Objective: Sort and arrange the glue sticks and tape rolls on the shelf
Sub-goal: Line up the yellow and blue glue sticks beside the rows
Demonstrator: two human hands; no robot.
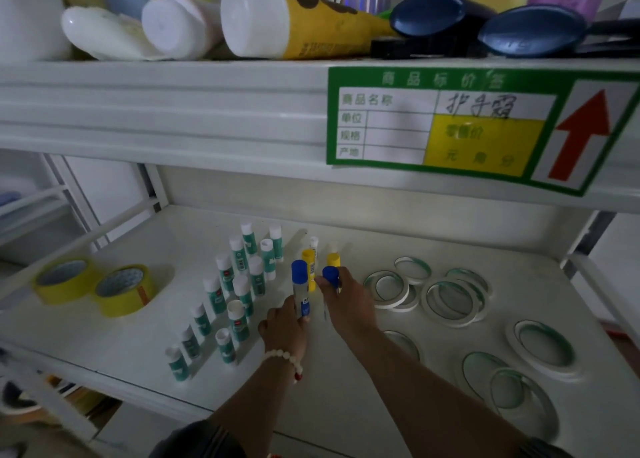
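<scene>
So both hands are busy. The left hand [284,329] is wrapped round the clear barrel of a blue-capped glue stick [300,274], held upright, and the right hand [346,298] pinches a second blue-capped stick [330,275] just under its cap. Both sit just right of the block of green-and-white glue sticks [239,284] standing in rows on the shelf [346,405]. Two yellow-capped sticks [309,263] stand right behind the blue ones, also just right of that green block.

Handling-wise these should be easy: light, stiff plastic tubes, a bit slick, and tall and narrow enough to tip and knock over their neighbours. Low on the barrel looks like the sensible place to grab, since a cap could pop off. The fat yellow tape rolls [124,291] well left of the green block would take a grip across the ring. The thin white tape rings [450,301], scattered well right of it, look flimsy and lie overlapping.

The price tag [446,125] on the shelf edge above the green block is headed 商品标价签, with 护手霜 handwritten on it and a red arrow pointing up. The print on the sticks is too small to read.
</scene>
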